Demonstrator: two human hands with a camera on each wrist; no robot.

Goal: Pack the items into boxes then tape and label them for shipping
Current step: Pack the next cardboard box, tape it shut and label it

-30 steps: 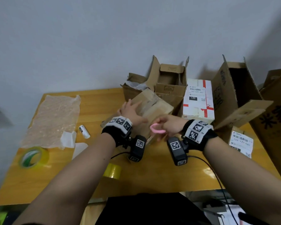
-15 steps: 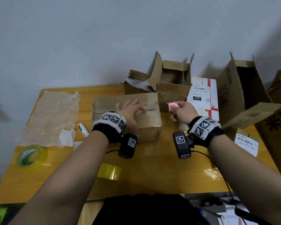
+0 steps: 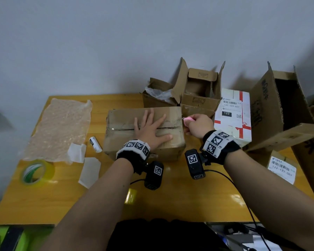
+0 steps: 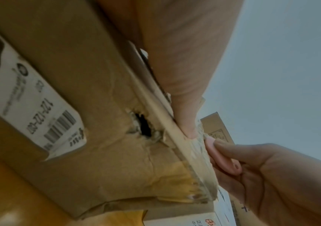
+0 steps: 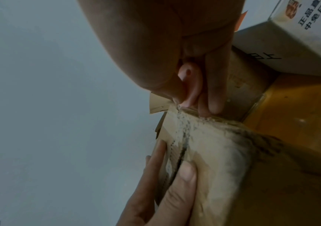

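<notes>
A worn brown cardboard box (image 3: pixel 123 120) lies flat on the yellow table (image 3: pixel 170 200), its top flaps closed along a taped seam. My left hand (image 3: pixel 150 127) presses flat on the top with fingers spread; its thumb (image 4: pixel 186 122) lies along the upper edge, near a torn hole in the side (image 4: pixel 143 126). My right hand (image 3: pixel 198 124) pinches a small pink cutter (image 3: pixel 188 120) whose tip meets the right end of the seam (image 5: pixel 180 107). The pink cutter (image 4: pixel 223 157) also shows between the right hand's fingers in the left wrist view. A shipping label (image 4: pixel 30 104) is stuck on the box's side.
Bubble wrap (image 3: pixel 62 127), a tape roll (image 3: pixel 37 173), a small white tube (image 3: pixel 95 144) and paper backings (image 3: pixel 90 172) lie at left. A yellow tape roll (image 3: pixel 130 196) sits near the front edge. Open cartons (image 3: pixel 199 91), a labelled white box (image 3: pixel 233 115) and a large carton (image 3: pixel 279 109) crowd the back right.
The box, tilted up a second ago, now lies flat and square to me. My left hand spread out on its top. My right hand brought the pink cutter to the seam's right end.
</notes>
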